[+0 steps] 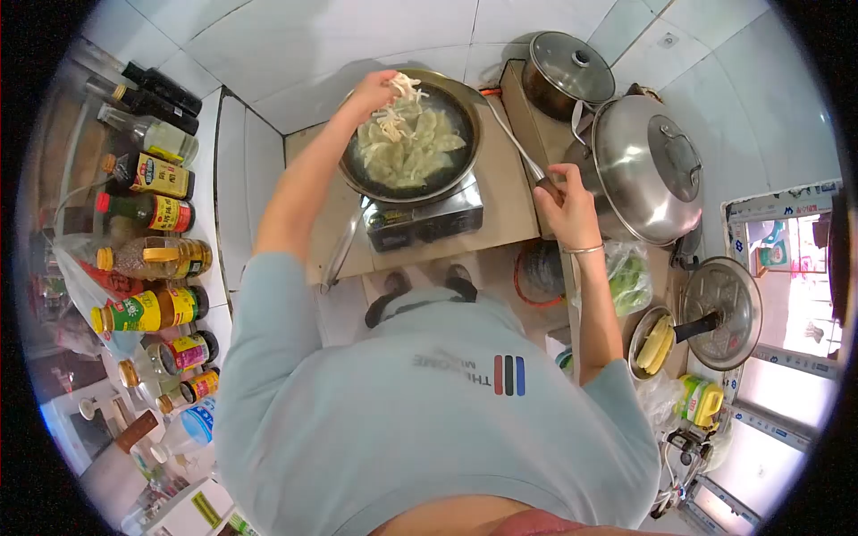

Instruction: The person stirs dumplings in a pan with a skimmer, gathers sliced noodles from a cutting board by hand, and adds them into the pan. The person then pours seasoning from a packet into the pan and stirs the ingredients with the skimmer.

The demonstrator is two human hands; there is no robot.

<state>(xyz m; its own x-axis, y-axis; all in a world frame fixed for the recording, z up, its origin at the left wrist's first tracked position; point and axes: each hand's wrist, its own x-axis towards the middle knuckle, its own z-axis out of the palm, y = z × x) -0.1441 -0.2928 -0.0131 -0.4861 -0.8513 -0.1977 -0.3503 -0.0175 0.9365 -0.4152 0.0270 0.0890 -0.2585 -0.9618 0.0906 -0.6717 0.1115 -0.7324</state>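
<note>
Over the far side of the wok (478, 147), my left hand (375, 94) has its fingers closed on pale, thin strips (407, 87). More such strips lie just below the fingers, on the pale green food pieces (416, 152) in the wok. The wok sits on a portable gas stove (424, 214). Off to the right, my right hand (565, 205) is wrapped round the dark handle of a metal spatula (518, 147), whose far end reaches the wok's right rim.
Sauce bottles (156, 259) line the left side. A lidded pot (569, 76) and a large steel lidded pan (648, 170) stand at the right. Nearer are a bag of greens (628, 279), a bowl of yellow food (657, 347) and a round lid (728, 313).
</note>
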